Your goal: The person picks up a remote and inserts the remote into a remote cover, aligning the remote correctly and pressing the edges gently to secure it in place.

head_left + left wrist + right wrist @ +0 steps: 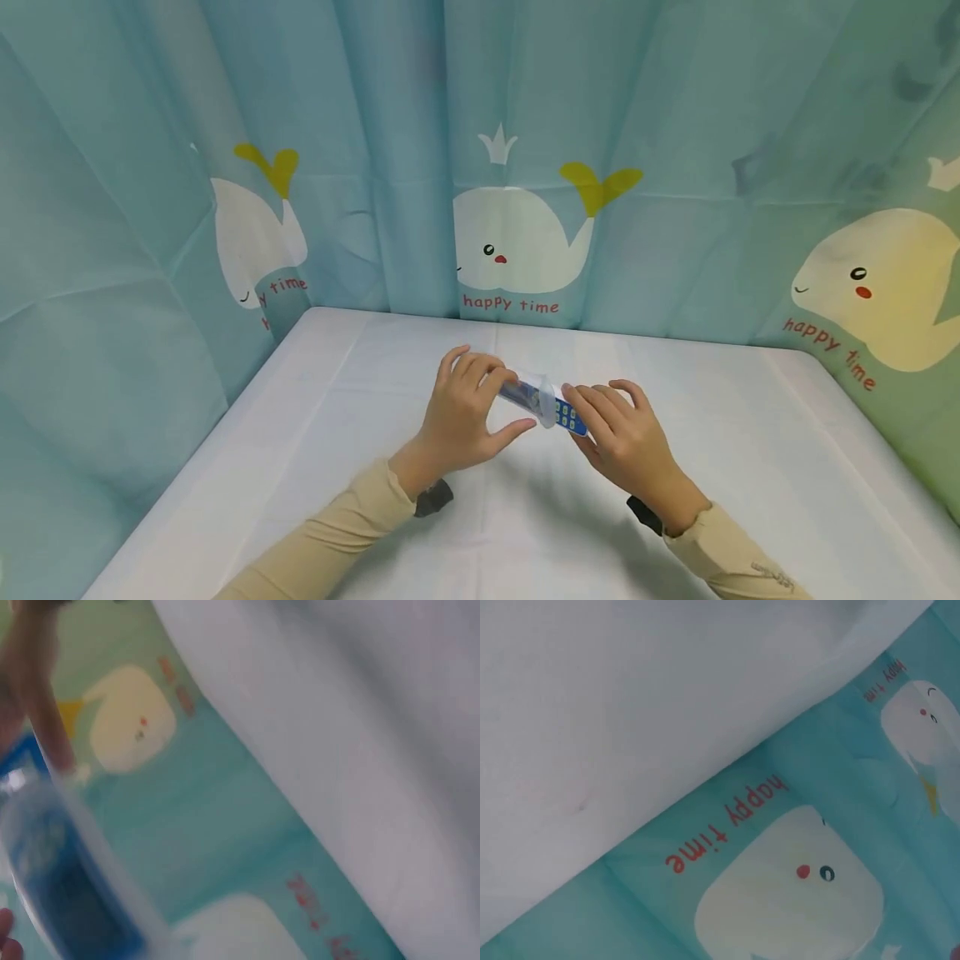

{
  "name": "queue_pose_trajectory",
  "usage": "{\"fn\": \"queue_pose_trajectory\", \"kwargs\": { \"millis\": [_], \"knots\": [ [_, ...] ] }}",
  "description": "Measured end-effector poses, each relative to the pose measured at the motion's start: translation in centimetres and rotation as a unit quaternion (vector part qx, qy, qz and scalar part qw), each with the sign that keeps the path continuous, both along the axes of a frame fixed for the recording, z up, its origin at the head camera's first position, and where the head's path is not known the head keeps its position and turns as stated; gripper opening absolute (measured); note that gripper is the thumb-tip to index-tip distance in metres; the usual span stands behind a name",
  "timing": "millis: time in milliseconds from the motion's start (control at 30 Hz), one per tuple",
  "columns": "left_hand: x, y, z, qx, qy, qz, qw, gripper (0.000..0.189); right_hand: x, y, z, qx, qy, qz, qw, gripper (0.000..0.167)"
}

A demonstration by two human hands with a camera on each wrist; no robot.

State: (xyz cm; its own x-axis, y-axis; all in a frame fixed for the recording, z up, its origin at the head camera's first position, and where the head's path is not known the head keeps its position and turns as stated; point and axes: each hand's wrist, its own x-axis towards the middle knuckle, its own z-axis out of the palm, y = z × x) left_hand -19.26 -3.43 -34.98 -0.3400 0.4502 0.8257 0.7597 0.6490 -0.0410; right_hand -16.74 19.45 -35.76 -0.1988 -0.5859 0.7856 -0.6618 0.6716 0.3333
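Above the white table, a blue handheld device with rows of pale buttons sits partly inside a clear plastic sleeve. My left hand holds the sleeved end, fingers over the top and thumb below. The right hand grips the bare button end between fingers and thumb. In the left wrist view the sleeve looks blurred, with a dark panel of the device showing through. Part of the right hand appears beyond it. The right wrist view leaves out the device.
A white-covered table lies beneath both hands. Behind and beside it hangs a blue-green curtain printed with white whales and red lettering. Dark bands show at the wrists, below beige sleeves.
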Motion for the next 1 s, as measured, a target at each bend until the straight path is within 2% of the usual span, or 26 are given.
{"fn": "queue_pose_trajectory", "kwargs": {
  "millis": [100,200,367,467,533,633,700,800,867,933,1000],
  "knots": [
    [0.7,1.1,-0.1,0.009,-0.009,-0.004,0.9999,0.033,-0.1,-0.4,-0.1,-0.005,0.024,0.001,0.9997,0.037],
    [1.1,1.9,-0.3,0.014,-0.019,-0.007,0.9997,0.021,-0.1,-0.9,-0.2,-0.001,0.026,-0.003,0.9997,0.033],
    [1.4,2.7,-0.8,0.0,0.001,-0.021,0.9998,0.013,0.1,-1.5,-0.2,0.002,-0.002,-0.031,0.9995,0.066],
    [1.4,2.8,-0.8,-0.016,0.016,-0.026,0.9994,0.012,0.0,-1.7,0.0,-0.009,-0.012,-0.036,0.9992,0.069],
    [1.3,2.6,-0.6,-0.027,0.025,-0.024,0.999,0.012,-0.2,-1.6,0.1,-0.016,-0.011,-0.03,0.9994,0.066],
    [0.9,1.9,-0.1,-0.03,0.039,-0.028,0.9984,0.015,-0.5,-1.3,0.2,-0.02,0.022,-0.013,0.9995,0.039],
    [0.5,1.1,0.3,-0.03,0.03,-0.028,0.9987,0.026,-0.7,-1.2,0.2,-0.021,0.058,0.005,0.9981,0.022],
    [-0.3,-0.1,0.9,-0.039,0.002,-0.03,0.9988,0.042,-1.0,-1.0,0.3,-0.024,0.12,0.039,0.9917,0.02],
    [-0.7,-0.6,1.1,-0.063,0.0,-0.028,0.9977,0.043,-1.1,-0.8,0.3,-0.019,0.133,0.058,0.9892,0.02],
    [-0.8,-0.9,1.1,-0.077,0.024,-0.028,0.9963,0.034,-1.0,-0.6,0.3,-0.008,0.104,0.067,0.9922,0.022],
    [-0.9,-1.1,0.9,-0.074,0.066,-0.024,0.9948,0.026,-0.6,-0.4,0.4,0.005,0.026,0.063,0.9976,0.026]
  ]
}}
